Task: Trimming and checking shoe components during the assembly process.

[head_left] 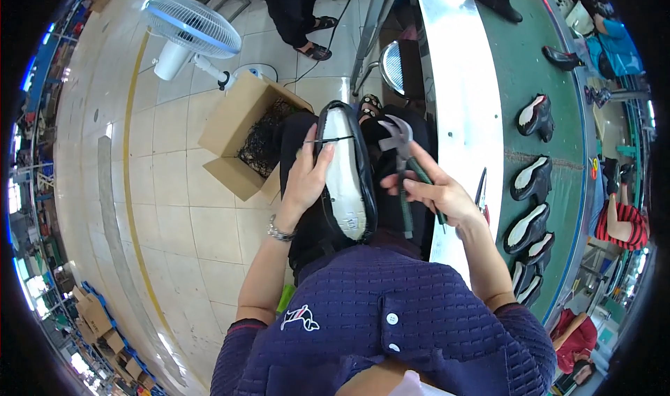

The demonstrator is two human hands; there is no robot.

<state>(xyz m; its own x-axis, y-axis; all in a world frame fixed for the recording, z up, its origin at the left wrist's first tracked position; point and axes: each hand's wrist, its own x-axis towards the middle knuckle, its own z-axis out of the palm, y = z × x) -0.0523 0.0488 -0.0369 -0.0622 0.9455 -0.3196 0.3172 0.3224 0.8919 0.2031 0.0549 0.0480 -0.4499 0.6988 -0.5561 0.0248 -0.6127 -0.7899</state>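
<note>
My left hand [307, 176] grips the side of a black shoe [347, 172] held sole-up over my lap, its pale insole board facing me. A thin dark thread or nail crosses the insole near my left fingertips. My right hand [436, 190] is shut on the green handles of metal lasting pliers [399, 144], whose jaws sit just right of the shoe's toe end. A bracelet is on my left wrist.
An open cardboard box [241, 134] with dark netting stands on the tiled floor to the left, a white fan [192, 29] beyond it. To the right runs a green conveyor [516, 82] carrying several black shoes [536, 115]. Other people sit along its far side; someone's sandalled feet [313, 47] stand ahead.
</note>
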